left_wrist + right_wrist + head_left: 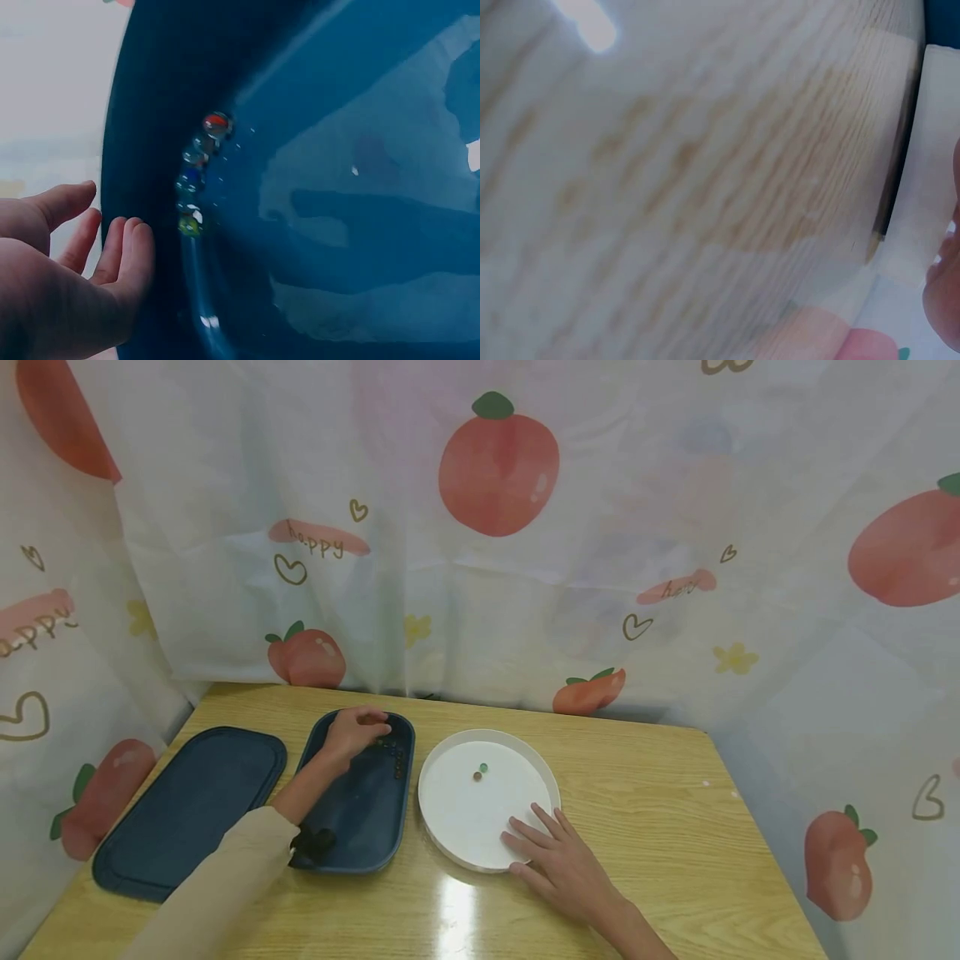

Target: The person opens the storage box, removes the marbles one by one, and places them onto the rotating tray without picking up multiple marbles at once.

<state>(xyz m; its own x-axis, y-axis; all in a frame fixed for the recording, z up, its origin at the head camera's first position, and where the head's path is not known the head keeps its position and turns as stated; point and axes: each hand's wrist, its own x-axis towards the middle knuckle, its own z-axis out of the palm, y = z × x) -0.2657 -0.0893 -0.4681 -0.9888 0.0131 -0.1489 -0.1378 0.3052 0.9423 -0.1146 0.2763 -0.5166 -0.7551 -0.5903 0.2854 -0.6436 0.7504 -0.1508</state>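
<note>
My left hand (356, 733) is over the far end of a dark blue tray (360, 827). In the left wrist view its fingers (135, 259) are slightly bent, with no object visible between them. Small glass marbles (191, 178), several of them, lie in a curved row along the tray's inner edge beside that hand. To the tray's right stands a round white shallow dish (468, 818), holding a green marble (483, 768) and a brownish marble (477, 776). My right hand (558, 864) rests at the dish's near right rim with fingers spread.
A second dark blue tray or lid (195, 810) lies at the left on the wooden table (637, 793). Peach-printed white curtains (495, 610) hang behind the table and at both sides. A black device (313, 843) sits at my left wrist.
</note>
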